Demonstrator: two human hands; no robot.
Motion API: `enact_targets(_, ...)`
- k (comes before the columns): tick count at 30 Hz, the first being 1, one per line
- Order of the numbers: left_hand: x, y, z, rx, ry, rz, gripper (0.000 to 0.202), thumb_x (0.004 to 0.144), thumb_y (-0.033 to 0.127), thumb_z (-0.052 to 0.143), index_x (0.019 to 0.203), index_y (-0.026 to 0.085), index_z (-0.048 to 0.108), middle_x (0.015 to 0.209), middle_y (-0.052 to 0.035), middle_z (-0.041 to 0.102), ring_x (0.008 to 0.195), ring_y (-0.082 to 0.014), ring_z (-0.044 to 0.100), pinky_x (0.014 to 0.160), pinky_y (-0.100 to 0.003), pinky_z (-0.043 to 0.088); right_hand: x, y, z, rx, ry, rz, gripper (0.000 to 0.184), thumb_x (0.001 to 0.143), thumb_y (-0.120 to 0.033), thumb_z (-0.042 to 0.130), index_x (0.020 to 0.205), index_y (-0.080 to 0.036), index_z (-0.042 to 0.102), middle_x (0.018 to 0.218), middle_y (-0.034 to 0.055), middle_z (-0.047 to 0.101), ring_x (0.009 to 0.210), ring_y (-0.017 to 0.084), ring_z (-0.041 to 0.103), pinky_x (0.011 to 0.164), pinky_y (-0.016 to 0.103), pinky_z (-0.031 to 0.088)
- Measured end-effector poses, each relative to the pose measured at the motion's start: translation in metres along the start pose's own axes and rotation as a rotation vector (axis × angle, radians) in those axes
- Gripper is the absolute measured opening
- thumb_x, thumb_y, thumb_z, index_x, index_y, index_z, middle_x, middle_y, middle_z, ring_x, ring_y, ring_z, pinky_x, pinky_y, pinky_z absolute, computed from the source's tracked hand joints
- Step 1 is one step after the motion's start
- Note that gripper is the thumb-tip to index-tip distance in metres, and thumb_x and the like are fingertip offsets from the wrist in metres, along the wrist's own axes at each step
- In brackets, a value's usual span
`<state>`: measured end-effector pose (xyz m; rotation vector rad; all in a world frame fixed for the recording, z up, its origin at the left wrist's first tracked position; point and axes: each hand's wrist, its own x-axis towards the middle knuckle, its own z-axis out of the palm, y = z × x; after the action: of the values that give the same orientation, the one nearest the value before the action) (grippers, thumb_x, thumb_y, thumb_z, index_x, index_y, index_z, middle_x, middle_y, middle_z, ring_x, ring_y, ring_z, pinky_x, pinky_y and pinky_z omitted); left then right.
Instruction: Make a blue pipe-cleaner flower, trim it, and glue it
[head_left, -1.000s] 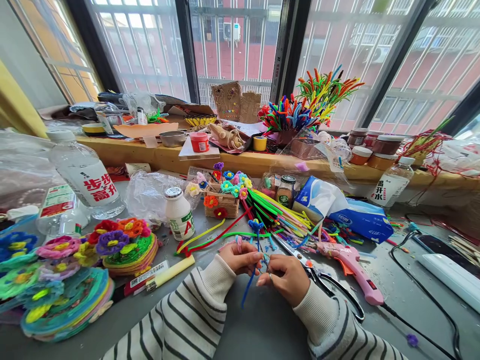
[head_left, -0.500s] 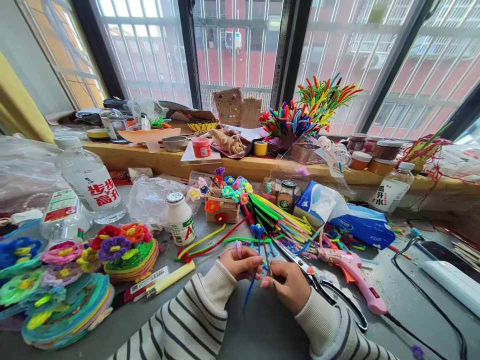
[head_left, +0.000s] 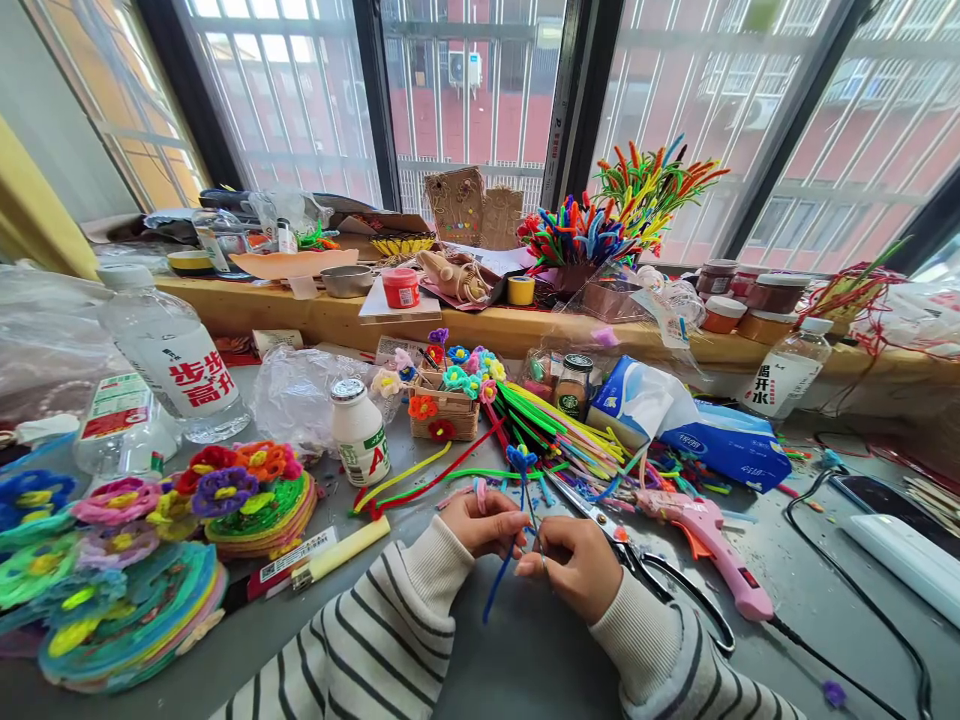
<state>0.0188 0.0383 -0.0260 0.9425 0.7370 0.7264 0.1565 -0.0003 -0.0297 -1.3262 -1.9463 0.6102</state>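
A blue pipe-cleaner flower (head_left: pixel 521 458) stands upright between my hands, its blue stem (head_left: pixel 495 590) running down past my fingers. My left hand (head_left: pixel 487 522) pinches this stem between thumb and fingertips. Close on its right, my right hand (head_left: pixel 574 560) is closed on a thin dark metal tool (head_left: pixel 535 520), whose tip reaches up beside the stem; its exact kind is hard to make out. Behind my hands lie loose pipe cleaners (head_left: pixel 555 430) in many colours. Large scissors (head_left: pixel 660 570) rest on the table just right of my right hand.
A pink glue gun (head_left: pixel 724 560) with its cord lies at the right. Left are finished flower coasters (head_left: pixel 135 610), a white bottle (head_left: pixel 360 440) and a lighter-coloured stick (head_left: pixel 349 550). A small basket of flowers (head_left: pixel 444 410) and a blue tissue pack (head_left: pixel 712 445) stand farther back.
The flower and the thin tool have shifted slightly to the right and tilted a little. Both hands keep their grip in nearly the same place.
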Motion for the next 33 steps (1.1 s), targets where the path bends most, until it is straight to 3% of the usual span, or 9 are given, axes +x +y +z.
enact_targets(12,-0.0019,-0.0002,0.0011,0.018,0.025,-0.002,0.022,0.046,0.027,0.066,0.051,0.011,0.053,0.040,0.0011,0.057,0.036,-0.0064,0.049,0.035,-0.015,0.032,0.0009,0.0011,-0.0008,0.008,0.022,-0.029,0.049,0.062,-0.055,0.042,0.037,-0.017,0.025,0.038,-0.0055,0.027,0.038,0.006,0.024,0.037,0.019,0.020)
enact_targets(18,-0.0013,0.0018,0.0018,0.006,0.042,0.019,0.023,0.044,0.028,0.067,0.050,0.011,0.053,0.040,0.0016,0.056,0.036,-0.0063,0.049,0.035,-0.016,0.031,0.0012,0.0021,0.0000,0.017,0.034,-0.015,0.048,0.065,-0.052,0.041,0.035,-0.017,0.028,0.035,-0.0038,0.035,0.036,0.006,0.030,0.038,0.018,0.025)
enact_targets(25,-0.0046,0.0067,0.0018,-0.078,-0.027,-0.004,0.021,0.047,0.028,0.066,0.056,0.010,0.059,0.043,0.0008,0.057,0.039,-0.0059,0.050,0.042,-0.017,0.035,0.0014,0.0031,-0.0007,-0.003,0.061,-0.036,0.050,0.065,-0.052,0.042,0.032,-0.016,0.032,0.034,-0.0032,0.037,0.036,0.006,0.031,0.038,0.018,0.026)
enact_targets(33,-0.0030,0.0063,0.0013,-0.136,-0.052,0.030,0.022,0.048,0.029,0.066,0.056,0.010,0.059,0.043,0.0009,0.056,0.040,-0.0061,0.049,0.041,-0.018,0.035,-0.0011,-0.0015,-0.0030,0.087,-0.032,-0.041,0.060,0.064,-0.065,0.024,0.037,-0.014,0.042,0.039,-0.0023,0.036,0.039,0.007,0.032,0.039,0.019,0.025)
